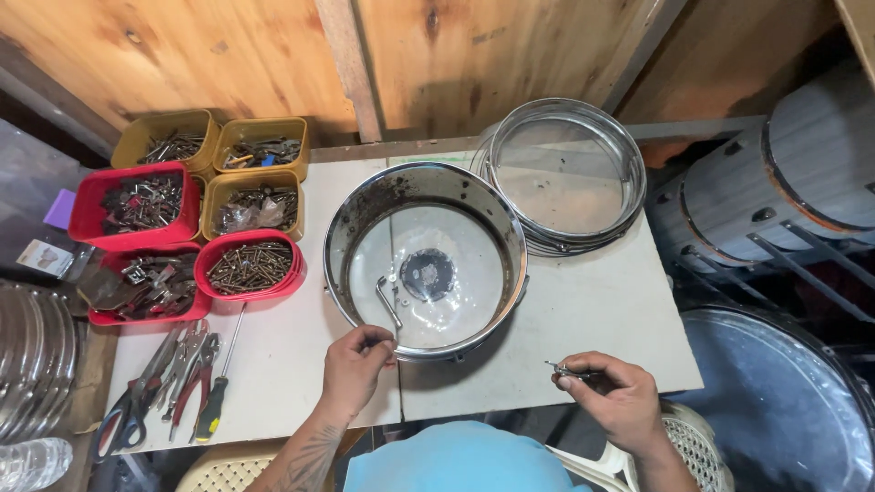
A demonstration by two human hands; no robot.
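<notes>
Left hand (355,363) pinches the near rim of the drum shell (425,260) at table centre. Right hand (612,394), further right, pinches a small metal fitting (567,370). Steady the shell firmly; keep the fitting level.

Bright, even overhead light, soft shadows, sharp centre, wide-angle bending at edges.

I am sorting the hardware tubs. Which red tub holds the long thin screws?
The round red tub, nearest the drum shell. The two other red tubs, left of it, are rectangular and hold bulkier metal pieces.
</notes>
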